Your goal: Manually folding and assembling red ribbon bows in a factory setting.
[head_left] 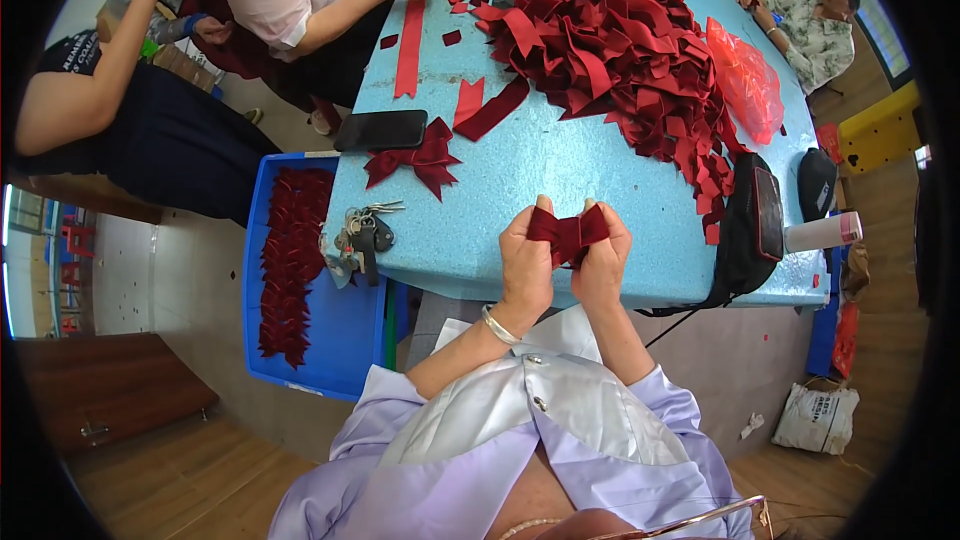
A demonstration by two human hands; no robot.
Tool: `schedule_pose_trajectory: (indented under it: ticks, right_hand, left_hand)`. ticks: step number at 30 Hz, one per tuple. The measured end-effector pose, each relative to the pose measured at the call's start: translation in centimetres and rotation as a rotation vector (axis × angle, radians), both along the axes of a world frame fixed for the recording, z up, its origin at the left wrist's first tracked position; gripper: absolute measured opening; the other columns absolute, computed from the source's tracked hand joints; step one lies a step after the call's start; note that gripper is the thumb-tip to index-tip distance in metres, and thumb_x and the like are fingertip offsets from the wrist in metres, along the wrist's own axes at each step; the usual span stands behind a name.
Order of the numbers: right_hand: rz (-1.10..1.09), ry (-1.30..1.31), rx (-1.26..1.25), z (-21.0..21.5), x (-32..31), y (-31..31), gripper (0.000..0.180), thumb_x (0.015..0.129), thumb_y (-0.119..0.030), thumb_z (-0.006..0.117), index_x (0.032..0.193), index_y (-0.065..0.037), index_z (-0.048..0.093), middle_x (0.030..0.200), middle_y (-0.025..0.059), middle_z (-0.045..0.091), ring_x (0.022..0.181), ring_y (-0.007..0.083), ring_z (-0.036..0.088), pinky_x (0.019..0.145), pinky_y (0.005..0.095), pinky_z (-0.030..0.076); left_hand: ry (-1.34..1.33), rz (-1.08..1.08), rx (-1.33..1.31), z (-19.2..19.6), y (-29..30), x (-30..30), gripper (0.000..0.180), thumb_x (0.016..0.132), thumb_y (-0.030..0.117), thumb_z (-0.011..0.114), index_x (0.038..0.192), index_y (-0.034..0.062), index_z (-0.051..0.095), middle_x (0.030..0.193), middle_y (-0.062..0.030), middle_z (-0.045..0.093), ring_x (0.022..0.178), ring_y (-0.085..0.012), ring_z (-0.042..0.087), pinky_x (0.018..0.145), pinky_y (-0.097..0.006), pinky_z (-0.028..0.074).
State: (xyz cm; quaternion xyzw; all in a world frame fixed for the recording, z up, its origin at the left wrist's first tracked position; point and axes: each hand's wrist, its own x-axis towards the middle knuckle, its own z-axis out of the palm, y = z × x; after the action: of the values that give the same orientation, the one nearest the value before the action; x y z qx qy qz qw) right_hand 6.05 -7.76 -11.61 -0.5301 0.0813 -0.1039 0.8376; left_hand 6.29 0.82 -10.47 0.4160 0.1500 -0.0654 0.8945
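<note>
My left hand [524, 262] and my right hand [603, 258] meet over the near edge of the light blue table [560, 165]. Together they pinch a folded dark red ribbon piece [567, 232], gathered at its middle like a bow. A silver bracelet [497, 326] circles my left wrist. A finished dark red bow [415, 159] lies on the table to the left, beside a black phone [380, 129]. A large heap of cut red ribbon pieces [620, 50] covers the far middle and right of the table.
A bunch of keys [362, 233] lies at the table's left corner. A blue crate [330, 335] with finished bows [288, 265] stands left of the table. A black bag [752, 230], a red plastic bag [746, 80] and other people at the far side.
</note>
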Motion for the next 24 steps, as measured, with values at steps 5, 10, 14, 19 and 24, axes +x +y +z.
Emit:
schedule_pose_trajectory:
  ticks: [5,10,14,19,24]
  right_hand:
    - [-0.048,0.035,0.097,0.2,0.0,0.5,0.026,0.096,-0.019,0.055,0.073,-0.01,0.05,0.062,-0.0053,0.048,0.049,0.002,0.039,0.041,0.0205,0.028]
    - [-0.035,0.023,0.028,0.7,-0.3,0.4,0.03,0.097,-0.016,0.051,0.069,-0.008,0.046,0.059,-0.006,0.041,0.051,0.0018,0.033,0.044,0.0221,0.025]
    - [0.005,0.054,-0.072,0.0,-0.1,0.3,0.031,0.097,-0.018,0.051,0.068,-0.008,0.047,0.059,-0.0055,0.043,0.051,0.0022,0.033,0.044,0.0225,0.025]
    - [0.015,0.036,-0.11,-0.7,-0.1,0.5,0.033,0.098,-0.02,0.051,0.068,-0.008,0.047,0.059,-0.0049,0.045,0.05,0.0024,0.033,0.044,0.0229,0.025]
    - [-0.006,0.065,0.054,-0.7,0.0,0.8,0.033,0.098,-0.022,0.052,0.067,-0.008,0.048,0.058,-0.0051,0.044,0.05,0.0025,0.033,0.043,0.0234,0.025]
  left_hand:
    - [0.099,0.004,-0.092,0.3,0.4,0.1,0.029,0.098,0.035,0.053,0.076,0.0158,0.051,0.058,0.0069,0.046,0.044,-0.0022,0.036,0.039,-0.02,0.026]
    - [0.099,-0.032,-0.161,-0.3,0.6,0.0,0.031,0.097,0.033,0.055,0.073,0.0143,0.052,0.062,0.0069,0.048,0.048,-0.0013,0.038,0.041,-0.02,0.029]
    - [0.057,-0.005,-0.048,-0.4,0.4,0.2,0.03,0.098,0.031,0.054,0.073,0.0144,0.052,0.062,0.0073,0.046,0.05,-0.0008,0.037,0.041,-0.02,0.028]
    - [-0.05,0.028,0.058,-0.8,0.4,0.7,0.029,0.099,0.031,0.053,0.075,0.0156,0.049,0.06,0.0073,0.045,0.048,-0.0015,0.036,0.04,-0.02,0.027]
    - [-0.003,-0.024,-0.057,-1.2,0.7,0.6,0.029,0.099,0.032,0.051,0.076,0.016,0.048,0.059,0.0075,0.043,0.046,-0.0021,0.035,0.04,-0.02,0.027]
